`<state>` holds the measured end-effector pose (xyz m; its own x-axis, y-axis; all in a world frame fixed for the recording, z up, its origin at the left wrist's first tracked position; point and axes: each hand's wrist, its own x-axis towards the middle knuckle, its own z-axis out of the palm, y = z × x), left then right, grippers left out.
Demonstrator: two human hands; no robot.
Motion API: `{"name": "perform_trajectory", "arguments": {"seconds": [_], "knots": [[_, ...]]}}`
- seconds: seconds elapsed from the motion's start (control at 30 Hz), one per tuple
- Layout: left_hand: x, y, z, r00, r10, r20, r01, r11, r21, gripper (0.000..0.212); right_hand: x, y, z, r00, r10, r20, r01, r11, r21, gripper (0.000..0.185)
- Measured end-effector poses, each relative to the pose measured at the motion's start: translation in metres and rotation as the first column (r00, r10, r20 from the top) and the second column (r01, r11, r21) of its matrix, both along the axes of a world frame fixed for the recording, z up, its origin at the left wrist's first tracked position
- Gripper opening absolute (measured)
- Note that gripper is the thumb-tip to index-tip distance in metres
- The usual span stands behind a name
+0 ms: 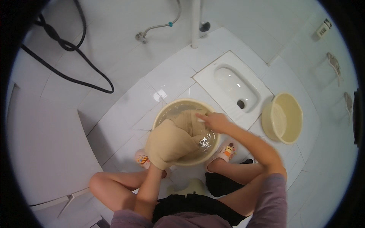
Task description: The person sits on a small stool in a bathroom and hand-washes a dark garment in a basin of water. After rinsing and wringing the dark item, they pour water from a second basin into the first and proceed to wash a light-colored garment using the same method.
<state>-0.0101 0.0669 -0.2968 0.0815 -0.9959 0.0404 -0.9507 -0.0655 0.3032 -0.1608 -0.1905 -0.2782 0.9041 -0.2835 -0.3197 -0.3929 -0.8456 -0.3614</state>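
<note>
A wet beige garment or cloth (pixel 172 139) lies over a pale yellow plastic basin (pixel 155 125) holding water. My left forearm (pixel 155 178) runs up into the cloth, so the left hand is covered and its fingers are hidden. Over the basin's right side, my right hand (pixel 215 122) grips a small white bar (pixel 200 119), which looks like soap. That hand is slightly blurred, close above the folded part of the cloth. Part of the fabric dips into the water, where bright reflections show.
A white squat toilet (pixel 236 82) is set in the tiled floor beyond the basin. Another yellow basin (pixel 295 119) stands tilted at right. Patterned pink clogs (pixel 229 151) flank the near basin. A black hose (pixel 85 82) hangs at left, beside a white cabinet (pixel 54 148).
</note>
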Motion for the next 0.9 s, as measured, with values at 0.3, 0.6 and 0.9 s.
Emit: {"name": "perform_trajectory", "arguments": {"seconds": [0.3, 0.6, 0.9], "knots": [[0.005, 0.023, -0.037, 0.983, 0.16, -0.089, -0.156, 0.986, 0.059, 0.064, 0.083, 0.057, -0.14, 0.954, -0.266, -0.14, 0.261, 0.964, -0.049, 0.035], [0.01, 0.012, -0.08, 0.961, 0.244, -0.131, -0.254, 0.965, -0.067, 0.064, 0.073, 0.068, -0.095, 0.681, -0.687, 0.254, 0.567, 0.714, 0.411, 0.028], [-0.013, -0.009, -0.054, 0.872, 0.137, -0.47, -0.33, 0.874, -0.357, 0.062, 0.083, 0.16, 0.052, 0.878, -0.065, 0.474, 0.067, 0.998, 0.014, 0.027]]}}
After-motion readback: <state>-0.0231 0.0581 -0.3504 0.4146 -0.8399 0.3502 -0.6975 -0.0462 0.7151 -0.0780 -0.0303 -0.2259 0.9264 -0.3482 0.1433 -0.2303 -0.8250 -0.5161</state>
